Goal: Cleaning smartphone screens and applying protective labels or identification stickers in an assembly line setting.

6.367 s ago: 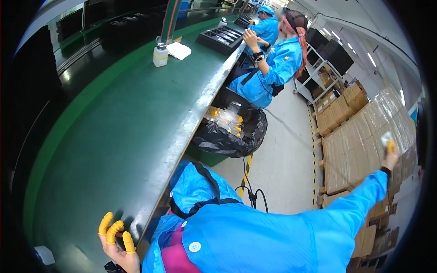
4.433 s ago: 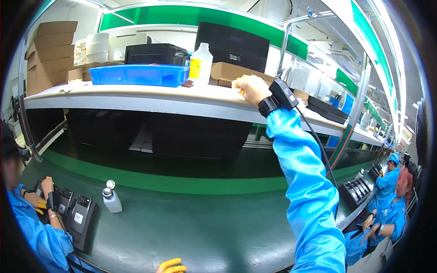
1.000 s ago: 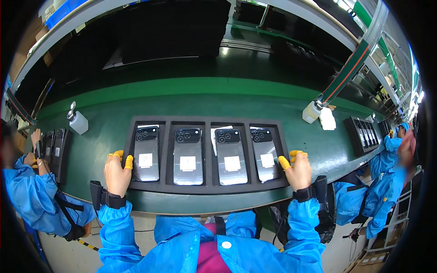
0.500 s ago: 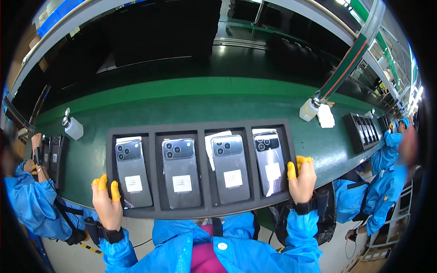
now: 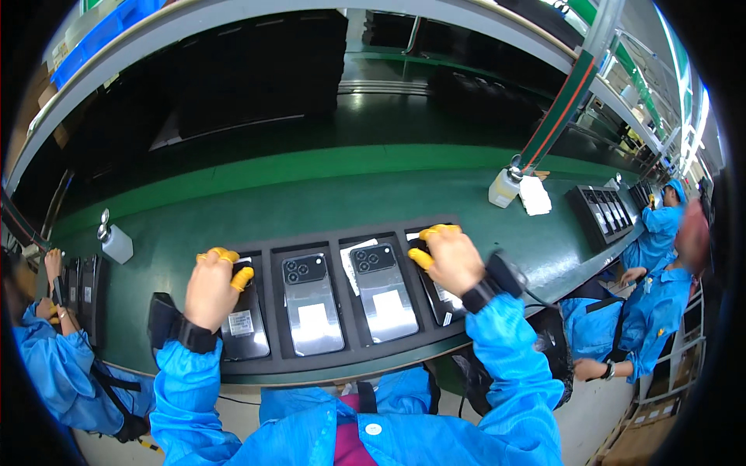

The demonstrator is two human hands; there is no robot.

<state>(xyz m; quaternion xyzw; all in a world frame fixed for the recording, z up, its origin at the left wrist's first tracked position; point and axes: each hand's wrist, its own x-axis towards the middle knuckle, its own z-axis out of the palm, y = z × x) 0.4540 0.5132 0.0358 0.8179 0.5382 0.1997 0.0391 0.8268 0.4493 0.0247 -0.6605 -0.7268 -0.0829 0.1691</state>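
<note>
Black tray (image 5: 342, 361) w/ four phones lying on green bench (image 5: 256, 210), long axis running L–R. Left hand (image 5: 211, 289) resting curled on leftmost phone (image 5: 242, 330); right hand (image 5: 451, 260) curled over rightmost phone (image 5: 447, 299). Neither is visibly gripping.

Tray (image 5: 311, 365) on belt (image 5: 326, 198), before the person; 4 phones in it side by side. Left hand (image 5: 210, 287) on leftmost phone (image 5: 245, 334), right hand (image 5: 451, 260) on rightmost phone (image 5: 443, 299). Bottle (image 5: 116, 241) behind-left, bottle with cloth (image 5: 503, 186) behind-right.
</note>
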